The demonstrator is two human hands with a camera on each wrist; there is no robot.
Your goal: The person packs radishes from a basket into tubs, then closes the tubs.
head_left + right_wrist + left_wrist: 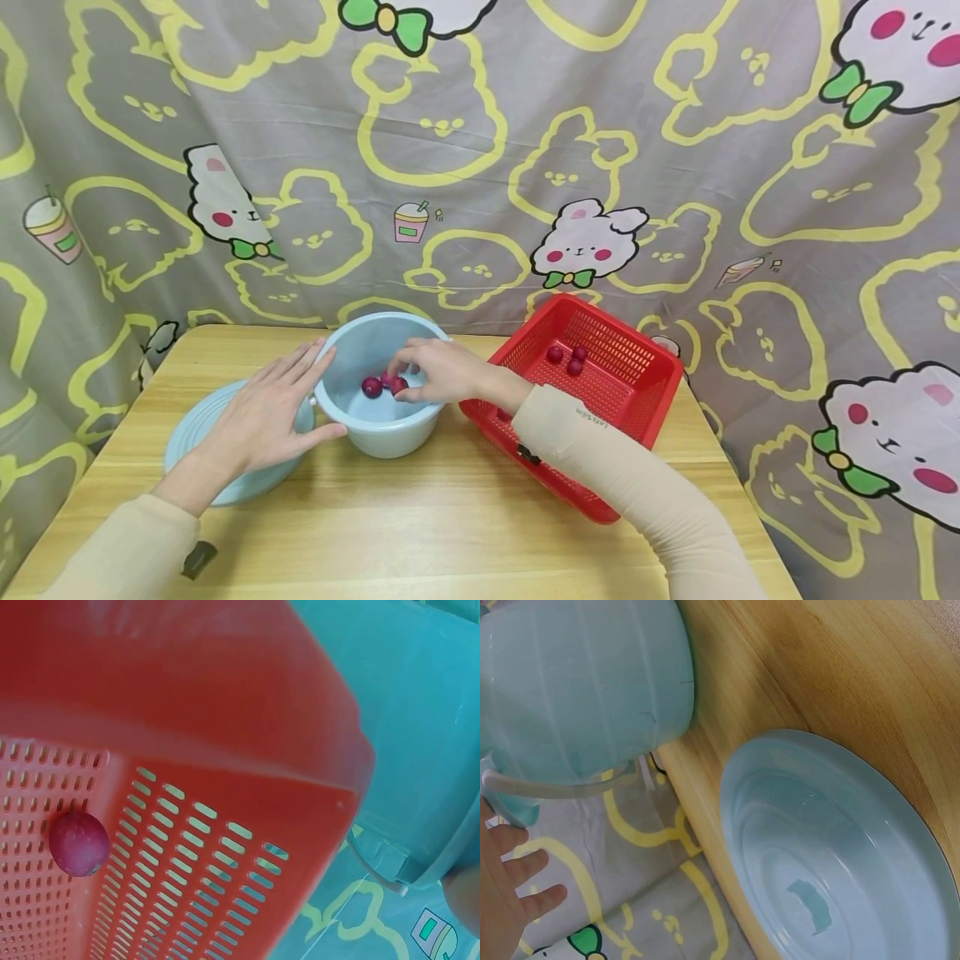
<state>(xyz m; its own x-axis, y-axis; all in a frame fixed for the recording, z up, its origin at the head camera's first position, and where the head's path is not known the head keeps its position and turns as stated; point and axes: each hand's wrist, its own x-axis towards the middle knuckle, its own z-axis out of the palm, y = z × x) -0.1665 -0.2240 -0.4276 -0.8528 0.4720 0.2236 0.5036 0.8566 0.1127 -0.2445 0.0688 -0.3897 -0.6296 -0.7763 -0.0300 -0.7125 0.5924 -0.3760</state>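
Note:
A light-blue bucket (393, 437) stands upright at the back of the table. My left hand (277, 408) rests against its left rim with fingers straight, thumb near the front rim. Inside the bucket are small round dark-red fruits like plums (371, 387). My right hand (446, 371) reaches in over the right rim, thumb and fingers curled around one plum (399, 386) beside the others. In the left wrist view, the left fingers are by the bucket's handle (562, 787). The right wrist view shows only a sliver of the right hand (465, 900) at the bucket's edge.
A red perforated basket (626, 346) stands right of the bucket, with several plums (574, 367) in it; my right forearm crosses over its front. A round light-blue lid (197, 425) lies on the table under my left wrist. A patterned curtain (465, 275) hangs behind the table.

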